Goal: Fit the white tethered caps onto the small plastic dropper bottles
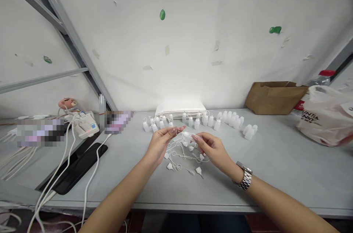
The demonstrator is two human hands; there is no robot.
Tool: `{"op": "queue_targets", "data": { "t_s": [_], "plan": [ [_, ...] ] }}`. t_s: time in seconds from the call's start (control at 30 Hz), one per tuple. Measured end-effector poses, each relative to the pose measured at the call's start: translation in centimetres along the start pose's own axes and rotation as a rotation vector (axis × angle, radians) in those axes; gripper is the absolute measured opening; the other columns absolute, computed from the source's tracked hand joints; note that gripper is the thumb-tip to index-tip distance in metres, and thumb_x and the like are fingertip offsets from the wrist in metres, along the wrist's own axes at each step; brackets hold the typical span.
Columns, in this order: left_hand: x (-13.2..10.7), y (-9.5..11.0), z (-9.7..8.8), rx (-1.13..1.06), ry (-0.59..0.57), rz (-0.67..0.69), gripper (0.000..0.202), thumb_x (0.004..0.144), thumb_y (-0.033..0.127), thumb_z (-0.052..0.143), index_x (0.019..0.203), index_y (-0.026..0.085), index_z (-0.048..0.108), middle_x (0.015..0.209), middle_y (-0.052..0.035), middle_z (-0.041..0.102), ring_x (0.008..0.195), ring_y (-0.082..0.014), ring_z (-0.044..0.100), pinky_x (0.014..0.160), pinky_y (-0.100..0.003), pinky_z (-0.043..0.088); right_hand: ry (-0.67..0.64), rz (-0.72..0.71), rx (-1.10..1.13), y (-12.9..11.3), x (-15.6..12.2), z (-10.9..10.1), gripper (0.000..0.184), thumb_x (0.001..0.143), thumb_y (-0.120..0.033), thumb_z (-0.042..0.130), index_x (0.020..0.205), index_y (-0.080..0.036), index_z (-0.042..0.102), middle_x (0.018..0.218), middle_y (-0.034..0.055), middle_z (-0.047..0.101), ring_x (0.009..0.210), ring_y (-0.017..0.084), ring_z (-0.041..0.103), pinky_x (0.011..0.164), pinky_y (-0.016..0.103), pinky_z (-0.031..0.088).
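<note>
A small white plastic bottle [187, 135] lies tilted sideways between my two hands above the table. My right hand [211, 146] pinches it at its right end. At its left end, my left hand [161, 143] is closed in a pinch on a thin white strap, partly hidden by the fingers. Below my hands lie several loose white caps [198, 170] with nozzle tips and looped straps [178, 167]. Behind them stand several small white bottles [196, 124] with straps on their necks. More bottles [234, 119] without visible straps are grouped to the right.
A white lamp-like unit [180, 108] stands against the wall. On the right are a brown paper bag [271, 99] and a white plastic bag [328, 115]. On the left lie a black phone-like slab [79, 168], a power strip [86, 125] and white cables [91, 178].
</note>
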State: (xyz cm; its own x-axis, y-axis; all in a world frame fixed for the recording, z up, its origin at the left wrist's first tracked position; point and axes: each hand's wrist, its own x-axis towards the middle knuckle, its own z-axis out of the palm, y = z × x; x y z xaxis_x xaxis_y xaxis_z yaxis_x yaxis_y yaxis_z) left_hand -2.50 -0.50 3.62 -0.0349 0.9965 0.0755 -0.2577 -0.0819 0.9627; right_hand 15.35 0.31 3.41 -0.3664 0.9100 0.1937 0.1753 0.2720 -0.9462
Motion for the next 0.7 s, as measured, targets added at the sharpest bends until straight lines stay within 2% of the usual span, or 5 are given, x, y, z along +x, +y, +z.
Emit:
{"op": "queue_targets", "data": {
  "t_s": [0.23, 0.47, 0.7],
  "plan": [
    [0.11, -0.29, -0.09, -0.071, -0.065, -0.079, 0.017, 0.068, 0.034, 0.065, 0.075, 0.018, 0.069, 0.097, -0.0068, 0.068, 0.101, -0.0205, 0.056, 0.095, -0.035, 0.035, -0.002, -0.017, 0.010, 0.02, -0.05, 0.04, 0.034, 0.080, -0.049, 0.045, 0.067, -0.018, 0.052, 0.049, -0.0045, 0.041, 0.046, 0.010, 0.039, 0.047, 0.023, 0.034],
    [0.09, -0.10, -0.15, -0.028, -0.064, -0.059, 0.019, 0.067, 0.035, 0.065, 0.074, 0.018, 0.070, 0.094, -0.0073, 0.069, 0.100, -0.0206, 0.057, 0.095, -0.034, 0.036, -0.001, -0.010, -0.015, -0.07, -0.05, 0.03, 0.033, 0.080, -0.049, 0.045, 0.072, -0.018, 0.056, 0.051, -0.0037, 0.042, 0.047, 0.010, 0.041, 0.047, 0.023, 0.036],
    [0.35, -0.72, -0.24, 0.044, -0.027, -0.050, 0.024, 0.066, 0.036, 0.065, 0.075, 0.015, 0.069, 0.093, -0.0097, 0.069, 0.099, -0.0234, 0.057, 0.095, -0.038, 0.034, 0.054, -0.128, -0.247, 0.40, -0.09, -0.05, 0.035, 0.082, -0.045, 0.043, 0.073, -0.017, 0.059, 0.060, 0.0008, 0.054, 0.054, 0.011, 0.045, 0.050, 0.022, 0.037]
  ]
}}
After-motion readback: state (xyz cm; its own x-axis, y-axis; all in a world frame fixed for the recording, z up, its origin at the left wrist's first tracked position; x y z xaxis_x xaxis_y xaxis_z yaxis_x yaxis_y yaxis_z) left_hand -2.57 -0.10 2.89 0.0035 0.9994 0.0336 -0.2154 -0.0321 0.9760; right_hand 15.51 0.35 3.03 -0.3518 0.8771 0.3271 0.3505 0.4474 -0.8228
